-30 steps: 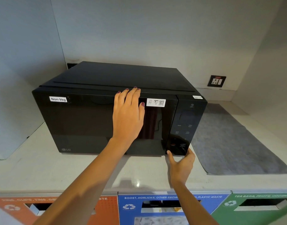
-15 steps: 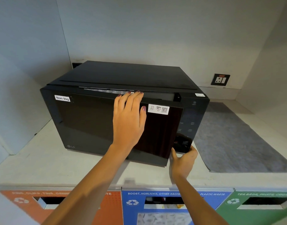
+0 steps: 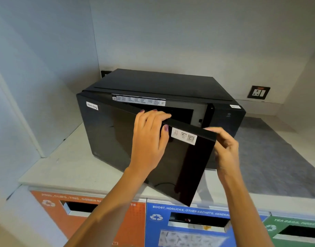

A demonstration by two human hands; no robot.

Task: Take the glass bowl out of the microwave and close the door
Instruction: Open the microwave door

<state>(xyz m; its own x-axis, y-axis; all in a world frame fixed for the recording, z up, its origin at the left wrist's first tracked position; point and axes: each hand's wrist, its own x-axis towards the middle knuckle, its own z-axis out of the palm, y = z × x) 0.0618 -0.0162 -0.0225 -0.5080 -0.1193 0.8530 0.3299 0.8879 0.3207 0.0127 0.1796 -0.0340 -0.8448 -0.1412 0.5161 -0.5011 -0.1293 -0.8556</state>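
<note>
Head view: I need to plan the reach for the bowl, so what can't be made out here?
- Glass bowl: not seen; the half-open microwave door and the dark cavity hide the inside.
- Right hand: fingertips tucked behind the door's free edge.
- Left hand: fingertips curled over the door's top edge.
- Sticker print: too small to read.
- Green bin: cut off by the frame's edge.

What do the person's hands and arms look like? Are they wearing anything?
Both arms are bare, with no sleeves in view, and no gloves, watch or bracelet show. The left hand has fingernails painted a dark purplish-pink; the polish is plain on the thumb and on two fingertips. The right hand is partly hidden behind the microwave door, so its nails can't be made out. No rings are visible.
</note>
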